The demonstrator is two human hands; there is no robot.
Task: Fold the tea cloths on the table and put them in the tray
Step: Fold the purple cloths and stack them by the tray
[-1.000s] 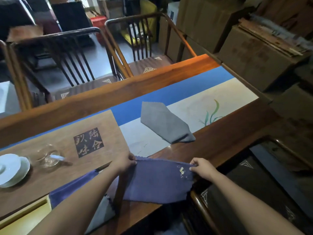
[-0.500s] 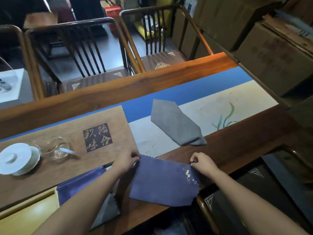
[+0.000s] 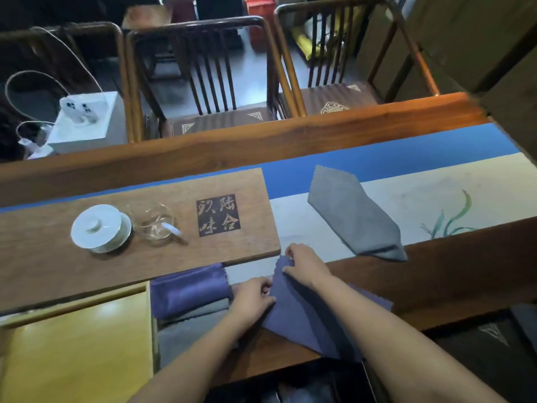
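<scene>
**Both hands pinching the purple cloth**

Left grip (image 3: 255, 296) and right grip (image 3: 305, 264) are each clamped on the purple cloth (image 3: 313, 324) at the counter (image 3: 450, 271) edge. Nearby: folded cloths (image 3: 189, 289), yellow tray (image 3: 75, 350), grey cloth (image 3: 354, 216), board (image 3: 43, 257) stamped with Chinese characters.

Both bare forearms reach toward twelve o'clock; the left hand (image 3: 253, 296) is curled closed, the right hand (image 3: 305, 264) pinching just at its one o'clock.
</scene>
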